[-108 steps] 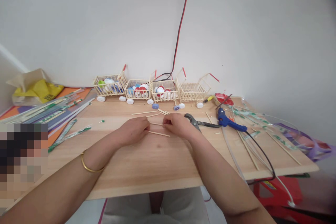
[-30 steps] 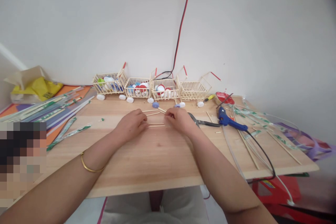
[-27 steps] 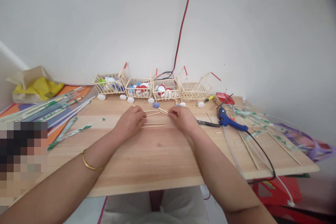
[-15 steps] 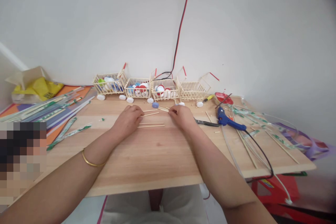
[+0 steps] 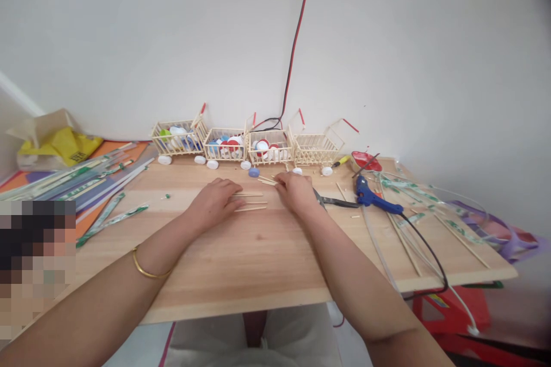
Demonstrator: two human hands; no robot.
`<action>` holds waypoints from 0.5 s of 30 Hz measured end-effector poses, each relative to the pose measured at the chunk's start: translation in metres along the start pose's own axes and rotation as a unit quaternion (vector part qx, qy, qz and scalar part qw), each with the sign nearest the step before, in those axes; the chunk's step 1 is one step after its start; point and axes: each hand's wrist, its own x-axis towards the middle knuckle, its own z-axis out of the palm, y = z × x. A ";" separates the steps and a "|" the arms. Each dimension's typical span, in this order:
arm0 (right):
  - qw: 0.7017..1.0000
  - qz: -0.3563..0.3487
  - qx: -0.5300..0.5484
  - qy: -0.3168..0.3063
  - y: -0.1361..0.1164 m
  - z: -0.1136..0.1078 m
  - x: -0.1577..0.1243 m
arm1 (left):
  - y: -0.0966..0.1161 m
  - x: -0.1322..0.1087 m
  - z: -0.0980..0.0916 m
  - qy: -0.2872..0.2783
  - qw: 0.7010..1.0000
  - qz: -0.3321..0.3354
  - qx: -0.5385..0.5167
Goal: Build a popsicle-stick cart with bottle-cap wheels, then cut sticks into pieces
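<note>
Thin wooden sticks (image 5: 255, 209) lie on the table, with their left ends under my left hand (image 5: 214, 200). Its thumb and fingers are curled around those ends, the upper sticks near the fingers and the lower ones by the thumb. To the right, my right hand (image 5: 296, 190) is closed, fingertips at a small bunch of sticks (image 5: 267, 181); its exact grip is partly hidden. A blue bottle cap (image 5: 253, 172) sits just behind that bunch. Beside my right wrist lies a dark-handled cutting tool (image 5: 340, 202), its head partly covered.
Several miniature stick carts (image 5: 227, 143) with cap wheels line the wall, some filled with caps. A blue glue gun (image 5: 377, 200) and its black cord lie right, near a red dish (image 5: 365, 161) and a yellow cutter (image 5: 342, 161). Wrapped sticks (image 5: 103, 183) are piled left; a person's blurred head is lower left.
My left hand has shifted slightly right and toward me, bringing the upper sticks closer to the lower ones. My right hand has barely moved and stays at the small bunch.
</note>
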 end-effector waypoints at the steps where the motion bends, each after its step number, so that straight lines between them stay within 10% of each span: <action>1: 1.000 0.003 0.002 0.000 0.000 -0.001 0.000 | 0.001 0.000 -0.001 -0.006 1.000 0.000 0.001; 15: 0.999 0.019 0.014 -0.038 -0.003 -0.007 -0.002 | 0.015 -0.002 -0.012 -0.091 0.992 -0.088 0.004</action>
